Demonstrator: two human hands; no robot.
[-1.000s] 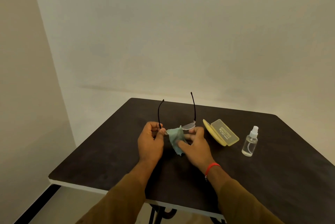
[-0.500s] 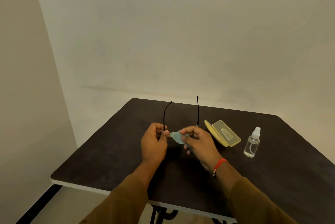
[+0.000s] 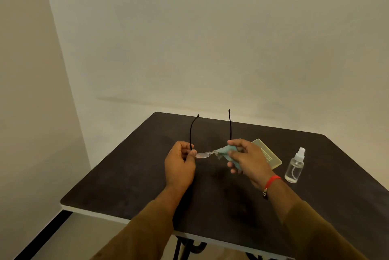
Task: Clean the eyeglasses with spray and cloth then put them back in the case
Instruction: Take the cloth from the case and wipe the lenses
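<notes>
Eyeglasses (image 3: 203, 155) hang above the bench (image 3: 126, 175), left hand (image 3: 180, 165) clenched on one end, right hand (image 3: 246, 159) pinching the cloth (image 3: 224, 150) around what seems the other lens. Rub lightly and support the frame, sparing the hinges.

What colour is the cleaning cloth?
Pale teal cloth, seen in the head view, pinched in the right hand.
</notes>
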